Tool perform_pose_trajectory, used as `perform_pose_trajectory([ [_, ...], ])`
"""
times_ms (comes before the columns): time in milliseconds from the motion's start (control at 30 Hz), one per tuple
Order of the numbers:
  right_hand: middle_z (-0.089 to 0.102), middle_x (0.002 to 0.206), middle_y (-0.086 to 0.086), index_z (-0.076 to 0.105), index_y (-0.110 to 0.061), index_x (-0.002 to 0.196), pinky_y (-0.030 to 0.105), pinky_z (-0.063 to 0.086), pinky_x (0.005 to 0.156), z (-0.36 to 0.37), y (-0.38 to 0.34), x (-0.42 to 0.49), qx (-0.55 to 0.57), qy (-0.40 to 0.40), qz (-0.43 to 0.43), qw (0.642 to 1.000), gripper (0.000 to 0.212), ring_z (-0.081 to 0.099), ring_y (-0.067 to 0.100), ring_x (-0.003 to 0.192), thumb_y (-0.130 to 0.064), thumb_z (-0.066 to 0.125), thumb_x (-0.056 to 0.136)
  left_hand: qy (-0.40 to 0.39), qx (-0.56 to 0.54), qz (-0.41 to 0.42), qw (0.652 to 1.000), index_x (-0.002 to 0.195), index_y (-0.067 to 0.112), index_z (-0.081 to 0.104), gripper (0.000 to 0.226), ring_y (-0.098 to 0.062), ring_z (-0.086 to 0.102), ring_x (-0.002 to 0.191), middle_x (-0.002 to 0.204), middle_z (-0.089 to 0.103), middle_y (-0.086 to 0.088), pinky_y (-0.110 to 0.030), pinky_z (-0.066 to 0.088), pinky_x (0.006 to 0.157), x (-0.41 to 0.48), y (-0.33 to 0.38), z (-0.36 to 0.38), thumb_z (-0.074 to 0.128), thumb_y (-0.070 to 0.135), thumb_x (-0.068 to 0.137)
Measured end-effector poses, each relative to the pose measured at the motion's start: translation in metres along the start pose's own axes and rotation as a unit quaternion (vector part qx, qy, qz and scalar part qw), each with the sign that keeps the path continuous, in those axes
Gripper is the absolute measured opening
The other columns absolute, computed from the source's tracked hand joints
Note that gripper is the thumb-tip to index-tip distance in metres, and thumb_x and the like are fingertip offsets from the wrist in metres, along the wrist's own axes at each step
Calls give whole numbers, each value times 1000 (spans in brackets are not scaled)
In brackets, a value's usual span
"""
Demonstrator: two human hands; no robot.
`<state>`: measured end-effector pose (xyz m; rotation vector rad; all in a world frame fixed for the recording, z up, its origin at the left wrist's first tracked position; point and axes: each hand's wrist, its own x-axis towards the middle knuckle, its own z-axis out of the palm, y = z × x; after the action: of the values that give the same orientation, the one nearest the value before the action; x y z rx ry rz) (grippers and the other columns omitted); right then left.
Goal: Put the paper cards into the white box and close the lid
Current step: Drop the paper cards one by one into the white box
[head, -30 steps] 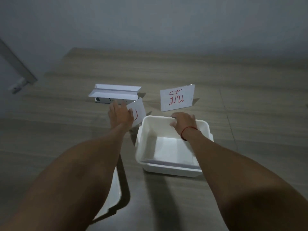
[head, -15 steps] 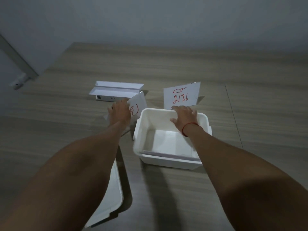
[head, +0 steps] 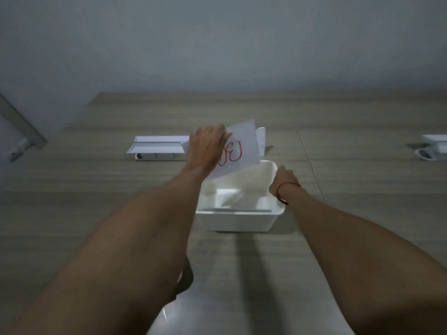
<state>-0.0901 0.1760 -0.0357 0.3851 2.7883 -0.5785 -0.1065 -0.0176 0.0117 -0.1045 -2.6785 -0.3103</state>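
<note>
An open white box (head: 238, 220) sits on the wooden table in front of me, with a white card lying flat on its bottom. My left hand (head: 205, 146) holds a paper card with red writing (head: 238, 151) tilted over the box's far left corner. Behind that card stands another white card (head: 262, 139), mostly hidden. My right hand (head: 284, 177) rests on the box's right rim, fingers curled over the edge. The white lid (head: 164, 317) lies at the bottom edge, partly under my left forearm.
A white folded card holder with a power strip beneath it (head: 157, 148) lies left of the box. A white object (head: 433, 148) sits at the table's far right edge. A grey wall rises behind the table.
My left hand has lifted the red-lettered card from beside the box up and right, over its far corner. My right hand slid from the far rim to the right rim.
</note>
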Motion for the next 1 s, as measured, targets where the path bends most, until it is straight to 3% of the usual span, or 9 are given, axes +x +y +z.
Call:
perform_pose_trajectory([
  [133, 44, 142, 19, 41, -2, 136, 38, 44, 102, 0, 10, -14, 11, -15, 6, 1000, 51, 48, 35, 130, -4, 57, 88, -79, -25, 49, 995, 103, 13, 56, 34, -28, 59, 95, 102, 67, -7, -36, 36, 90, -47, 21, 30, 34, 39, 101],
  [267, 50, 138, 20, 47, -1, 132, 38, 46, 99, 7, 13, -19, 27, -4, 2, 1000, 45, 53, 35, 126, -3, 56, 88, -225, -39, 74, 971, 101, 14, 55, 33, -31, 60, 98, 105, 68, -10, -39, 40, 84, -84, 23, 48, 34, 40, 100],
  [367, 54, 135, 19, 51, -2, 129, 37, 47, 99, 10, 12, -21, 39, 8, 11, 999, 41, 54, 35, 124, -2, 52, 89, -339, -80, 35, 937, 91, 19, 57, 37, -30, 60, 102, 107, 68, -9, -38, 42, 84, -102, 21, 54, 34, 47, 98],
  [433, 55, 134, 19, 53, -2, 128, 37, 47, 98, 10, 12, -21, 38, 13, 15, 999, 39, 55, 35, 123, -1, 50, 90, -370, -111, -7, 922, 79, 19, 54, 43, -30, 59, 101, 105, 68, -10, -39, 43, 86, -106, 20, 56, 31, 50, 98],
  [533, 54, 135, 19, 54, -1, 128, 36, 46, 99, 10, 10, -19, 31, 20, 16, 999, 38, 54, 35, 124, -1, 49, 90, -263, -76, -30, 961, 91, 10, 67, 49, -33, 60, 98, 101, 67, -15, -41, 46, 85, -99, 10, 54, 33, 44, 100],
  [633, 54, 135, 18, 55, -1, 127, 37, 46, 100, 10, 8, -12, 20, 25, 18, 999, 37, 54, 35, 125, -1, 48, 91, -109, -7, -81, 991, 111, 11, 64, 30, -29, 58, 101, 110, 65, -12, -40, 44, 86, -88, -9, 53, 38, 20, 100],
  [800, 55, 135, 17, 55, -2, 127, 36, 46, 100, 7, 0, 6, 2, 30, 17, 999, 35, 54, 34, 125, -2, 46, 93, -111, -109, -238, 959, 142, 12, 41, 45, -28, 38, 138, 148, 42, -10, -43, 33, 113, -83, -37, 76, 35, 8, 98],
  [900, 56, 133, 17, 57, -2, 126, 35, 47, 99, 2, -7, 20, -5, 33, 22, 999, 34, 55, 34, 124, -2, 46, 93, -92, -239, -307, 917, 128, 17, 47, 39, -28, 53, 116, 125, 53, -4, -41, 46, 94, -70, -38, 87, 33, 9, 92],
  [1000, 56, 133, 17, 56, -2, 126, 35, 47, 98, -1, -11, 36, -10, 32, 21, 999, 35, 55, 33, 123, -3, 47, 92, -84, -271, -327, 901, 114, 19, 50, 29, -23, 56, 100, 104, 51, 5, -31, 40, 78, -54, -37, 89, 33, 13, 91],
])
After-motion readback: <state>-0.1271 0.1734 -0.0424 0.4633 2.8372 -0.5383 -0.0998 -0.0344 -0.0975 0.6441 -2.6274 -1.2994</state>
